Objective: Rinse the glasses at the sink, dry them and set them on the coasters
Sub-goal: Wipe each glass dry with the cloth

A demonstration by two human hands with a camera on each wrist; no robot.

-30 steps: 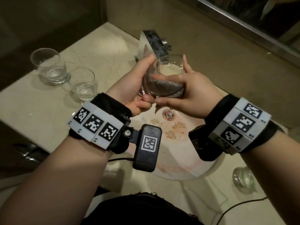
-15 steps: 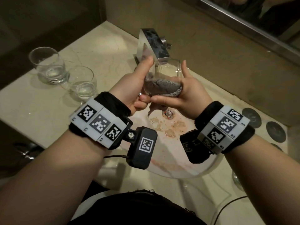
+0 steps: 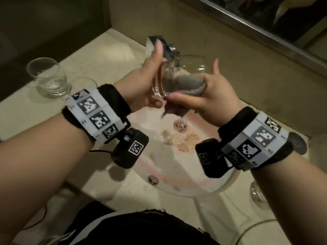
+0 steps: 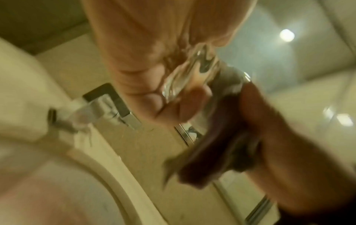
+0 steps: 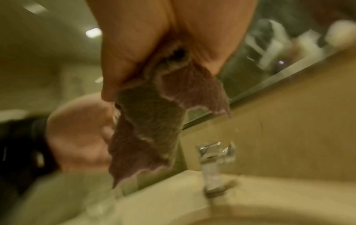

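Observation:
A clear glass [image 3: 178, 75] is held tilted over the sink basin [image 3: 177, 174], its mouth pointing right. My left hand [image 3: 150, 82] grips its base and side; its thick bottom [image 4: 185, 82] shows in the left wrist view. My right hand [image 3: 208, 96] holds a grey-brown cloth [image 3: 185, 84] pushed into the glass, with the loose end [image 5: 154, 121] hanging below the palm. Two more glasses [image 3: 47, 76] [image 3: 83, 85] stand on the counter at the left. A dark round coaster [image 3: 297, 142] lies behind my right wrist.
The square chrome tap [image 3: 159, 45] stands just behind the glass. The basin holds brownish scraps [image 3: 178, 140] near the drain [image 3: 180, 125]. Another glass object [image 3: 256, 193] sits on the counter at the right front. A mirror edge [image 3: 265, 36] runs along the back wall.
The glass has tipped further toward the right and sits a little higher, and the cloth has turned inside it. Both hands keep their hold.

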